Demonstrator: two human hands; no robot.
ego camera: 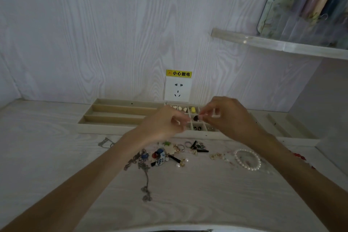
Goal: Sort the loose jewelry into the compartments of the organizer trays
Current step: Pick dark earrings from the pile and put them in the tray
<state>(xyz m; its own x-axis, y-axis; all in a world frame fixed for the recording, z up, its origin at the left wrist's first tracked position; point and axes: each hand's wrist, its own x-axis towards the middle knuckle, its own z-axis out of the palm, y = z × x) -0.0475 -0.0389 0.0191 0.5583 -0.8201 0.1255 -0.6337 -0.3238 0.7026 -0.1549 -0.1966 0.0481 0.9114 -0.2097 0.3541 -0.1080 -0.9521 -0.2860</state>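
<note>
Above the tray (120, 108), the left hand (162, 125) and right hand (230, 117) both pinch a small dark earring (195, 118) with curled fingers.

pale wood-grain table (56, 156); organizer trays (116, 111), loose jewelry (162, 156), pearl bracelet (248, 160)

This looks like a home, probably a bedroom or dressing corner. A pale wood-grain bench (56, 156) meets a wall clad in the same whitish wood-grain panelling (94, 34), with a white wall socket (178, 90) under a yellow warning sticker (178, 73). A clear acrylic shelf (282, 45) carries a transparent floral-backed box of pastel rolled items (310, 9).
</note>
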